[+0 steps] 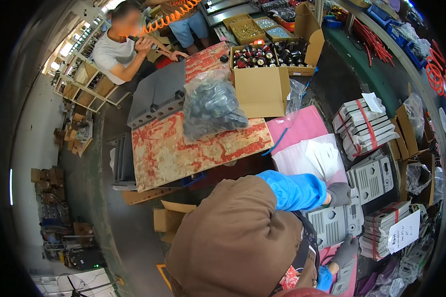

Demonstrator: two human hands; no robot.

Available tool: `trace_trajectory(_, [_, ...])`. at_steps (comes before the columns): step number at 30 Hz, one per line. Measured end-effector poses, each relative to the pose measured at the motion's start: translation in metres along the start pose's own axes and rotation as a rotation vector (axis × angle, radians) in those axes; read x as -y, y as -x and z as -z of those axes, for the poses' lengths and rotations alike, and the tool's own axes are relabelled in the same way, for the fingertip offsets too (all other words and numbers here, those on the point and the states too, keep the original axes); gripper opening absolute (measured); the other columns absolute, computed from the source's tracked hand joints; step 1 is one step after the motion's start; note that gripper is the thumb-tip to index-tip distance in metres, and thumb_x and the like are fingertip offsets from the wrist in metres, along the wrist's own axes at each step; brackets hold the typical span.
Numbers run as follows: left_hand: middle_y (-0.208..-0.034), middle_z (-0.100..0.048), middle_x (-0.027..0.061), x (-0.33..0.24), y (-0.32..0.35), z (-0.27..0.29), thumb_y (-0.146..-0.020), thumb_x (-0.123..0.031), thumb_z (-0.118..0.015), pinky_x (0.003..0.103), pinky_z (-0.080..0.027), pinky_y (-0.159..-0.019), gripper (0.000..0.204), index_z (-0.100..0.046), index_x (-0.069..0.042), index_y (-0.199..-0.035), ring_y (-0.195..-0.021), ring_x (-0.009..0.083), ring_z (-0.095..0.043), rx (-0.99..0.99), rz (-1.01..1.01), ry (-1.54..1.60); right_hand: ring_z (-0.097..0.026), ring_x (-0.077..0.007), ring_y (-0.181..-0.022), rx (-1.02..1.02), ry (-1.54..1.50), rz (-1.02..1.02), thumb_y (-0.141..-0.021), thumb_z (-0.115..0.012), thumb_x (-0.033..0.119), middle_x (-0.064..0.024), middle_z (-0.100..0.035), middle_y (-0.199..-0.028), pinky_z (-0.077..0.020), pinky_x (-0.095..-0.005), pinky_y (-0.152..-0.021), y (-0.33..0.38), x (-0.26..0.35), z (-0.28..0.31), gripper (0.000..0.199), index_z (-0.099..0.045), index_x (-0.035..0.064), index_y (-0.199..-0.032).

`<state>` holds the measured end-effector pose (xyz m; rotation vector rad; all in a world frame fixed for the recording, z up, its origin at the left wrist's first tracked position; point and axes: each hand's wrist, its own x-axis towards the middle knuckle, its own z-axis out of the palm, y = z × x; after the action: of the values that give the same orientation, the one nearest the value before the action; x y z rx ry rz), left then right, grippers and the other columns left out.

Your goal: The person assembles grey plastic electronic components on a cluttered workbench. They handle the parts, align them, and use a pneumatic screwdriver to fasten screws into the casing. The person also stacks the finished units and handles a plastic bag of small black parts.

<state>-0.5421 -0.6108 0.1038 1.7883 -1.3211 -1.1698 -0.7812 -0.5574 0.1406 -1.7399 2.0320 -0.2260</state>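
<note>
A grey slotted metal panel (pixel 330 225) with round and square cut-outs lies at the lower right, between my two grey-gloved hands. My left hand (pixel 339 194), below a bright blue sleeve, is closed on the panel's far edge. My right hand (pixel 345 251) grips the near edge, its fingers partly hidden. Another slotted grey panel (pixel 374 180) lies just beyond my left hand. White papers (pixel 324 157) rest on a foam sheet (pixel 290 161) beside my left sleeve.
Tied panel stacks (pixel 364 126) (pixel 384 230) stand at the right. A worn red-painted table (pixel 183 153) bears a plastic bag of parts (pixel 213 106) and a dark metal housing (pixel 158 91). Behind it sits a co-worker (pixel 121 49). An open carton (pixel 262 91) holds black-and-red parts.
</note>
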Motion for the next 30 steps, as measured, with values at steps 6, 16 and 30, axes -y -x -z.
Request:
trace_trajectory(6, [-0.087,-0.072,0.0162,-0.006,-0.007,0.004,-0.071,-0.033,-0.074,0.045,-0.053,-0.074,0.031,-0.076,-0.007,-0.088,-0.083,0.0333,-0.07,0.094,-0.089,-0.208,-0.066,-0.0407,-0.083,0.05,0.411,0.239,-0.094,-0.057,0.031,-0.0242,-0.067,-0.088,-0.0491,-0.051,-0.071,-0.014,0.009,0.023,0.032,-0.068,0.0001,-0.092])
trace_trajectory(16, [-0.083,-0.072,0.0156,-0.056,-0.041,0.028,-0.071,-0.036,-0.071,0.047,-0.054,-0.064,0.032,-0.078,-0.008,-0.084,-0.074,0.0311,-0.071,0.336,-0.536,-1.036,-0.071,-0.0387,-0.087,0.142,0.772,0.239,-0.09,-0.065,0.043,-0.0205,-0.072,-0.091,-0.0556,-0.0484,-0.073,-0.03,0.017,0.042,0.04,-0.076,0.005,-0.095])
trace_trajectory(30, [-0.105,-0.062,0.0071,0.035,0.142,0.047,-0.081,-0.037,-0.07,0.046,-0.053,-0.073,0.033,-0.067,-0.016,-0.106,-0.093,0.0286,-0.065,0.049,-0.532,-0.592,-0.069,-0.04,-0.077,-0.022,0.58,0.424,-0.094,-0.061,0.039,-0.022,-0.07,-0.083,-0.0516,-0.0502,-0.066,0.001,0.006,0.052,0.038,-0.071,0.0026,-0.086])
